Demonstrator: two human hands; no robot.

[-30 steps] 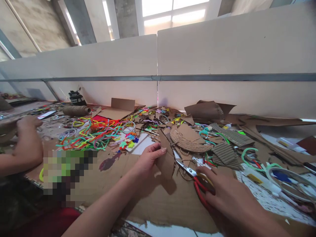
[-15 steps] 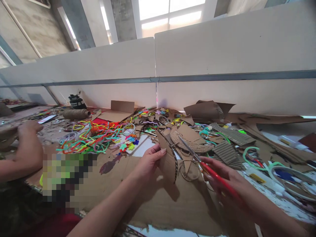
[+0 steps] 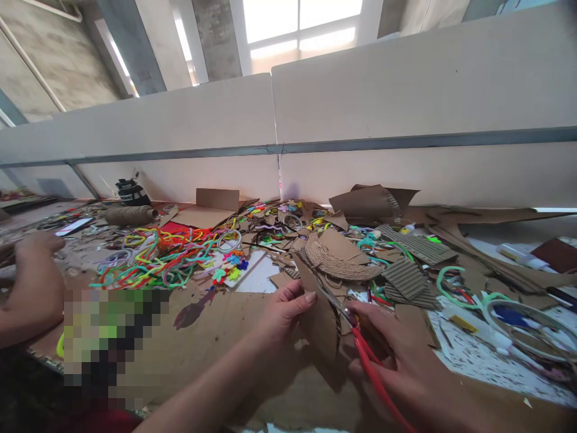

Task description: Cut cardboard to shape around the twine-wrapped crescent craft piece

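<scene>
Between thumb and fingers, my left hand (image 3: 288, 310) pinches a curved piece of brown cardboard (image 3: 318, 313) over the cardboard sheet on the table. My right hand (image 3: 383, 355) is wrapped round the red handles of a pair of scissors (image 3: 367, 358). The scissor blades point up and left and lie against the right edge of the piece. Just behind the hands rests a half-round disc of coiled twine (image 3: 338, 258) with cardboard on it.
Colourful pipe cleaners (image 3: 162, 252) lie in a heap at the left. Corrugated scraps (image 3: 410, 279), a roll of tape (image 3: 532, 328) and glue bottles are at the right. Another person's arm (image 3: 33, 288) reaches in at far left, near a phone (image 3: 74, 227) and a twine roll (image 3: 130, 214).
The scissors have moved from beside the piece onto its right edge, and my right hand has come nearer my left. The view has shifted slightly to the right.
</scene>
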